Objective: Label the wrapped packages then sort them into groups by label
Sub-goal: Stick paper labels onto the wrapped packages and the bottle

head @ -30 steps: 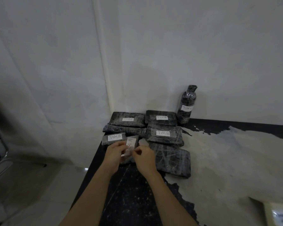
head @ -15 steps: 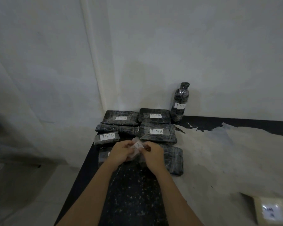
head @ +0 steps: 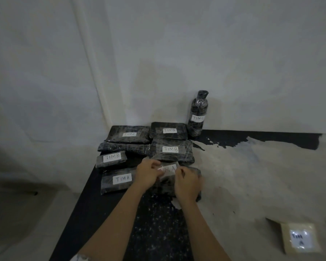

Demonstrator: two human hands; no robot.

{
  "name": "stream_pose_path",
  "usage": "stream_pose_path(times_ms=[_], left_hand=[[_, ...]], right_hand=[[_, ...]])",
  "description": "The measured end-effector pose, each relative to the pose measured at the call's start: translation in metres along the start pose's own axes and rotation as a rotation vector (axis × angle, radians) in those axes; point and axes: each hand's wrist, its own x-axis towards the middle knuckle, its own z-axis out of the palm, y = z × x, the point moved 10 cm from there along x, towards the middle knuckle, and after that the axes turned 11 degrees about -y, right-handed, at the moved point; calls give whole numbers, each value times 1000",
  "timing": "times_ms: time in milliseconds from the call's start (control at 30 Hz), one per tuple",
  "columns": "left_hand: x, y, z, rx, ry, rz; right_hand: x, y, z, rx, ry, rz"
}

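Several black wrapped packages lie at the table's far left corner. My left hand (head: 148, 173) and my right hand (head: 187, 182) pinch the two ends of a white label reading TIMA (head: 167, 168), held over a black package (head: 184, 182) that my right hand mostly covers. Left of it lies a package labelled TIMA (head: 118, 179). Behind are packages labelled TIMB (head: 111, 158), TIMB (head: 171, 150), TIMB (head: 168, 130) and TIMC (head: 129, 134). One unlabelled package (head: 123, 147) lies among them. A wrapped bottle labelled TIMC (head: 198, 113) stands against the wall.
The table (head: 252, 176) has a worn black and pale top; its left edge drops to the floor. A pale card marked TIM A (head: 300, 240) lies at the near right. White walls close the back and left.
The small labelled TIMA package that my hands held now lies on the table at the left. My hands have moved right and hold a label over the package there.
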Motion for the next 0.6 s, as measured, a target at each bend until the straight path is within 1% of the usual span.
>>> stream_pose_path(times_ms=[33, 67, 133, 267, 400, 600], left_hand=[[0, -3, 2, -14, 35, -21], [1, -6, 5, -17, 62, -44], [1, -13, 10, -32, 92, -89], [1, -28, 7, -87, 141, -132], [-3, -39, -12, -105, 237, -145], [-8, -40, -22, -42, 328, -100]], right_hand=[[-2, 9, -5, -100, 58, 78], [-3, 18, -5, -138, 74, 151], [-3, 29, 0, -87, 35, 232], [2, 25, 13, 14, -24, 189], [1, 11, 30, 26, -100, 132], [-2, 10, 34, 28, -74, 112]])
